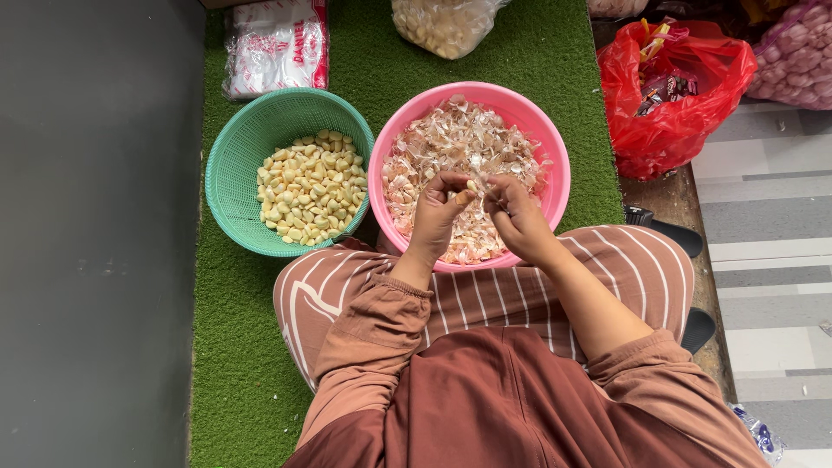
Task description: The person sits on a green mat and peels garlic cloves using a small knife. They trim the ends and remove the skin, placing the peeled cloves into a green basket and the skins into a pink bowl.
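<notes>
A flat clear plastic packet (276,45) with red and white printing is lying on the green turf mat (234,347), just behind the green basket (227,169). A clear bag of pale cloves (444,24) is sitting at the top edge, behind the pink bowl (555,165). To the right, a crumpled red plastic bag (672,104) is gaping open, showing small dark wrappers (666,88) inside. A pink mesh sack (797,54) is resting in the top right corner.

cloves basket (234,165) left of skins basin (555,152)

Soft, even daylight, faint shadows, sharp focus, no glare or blur
</notes>
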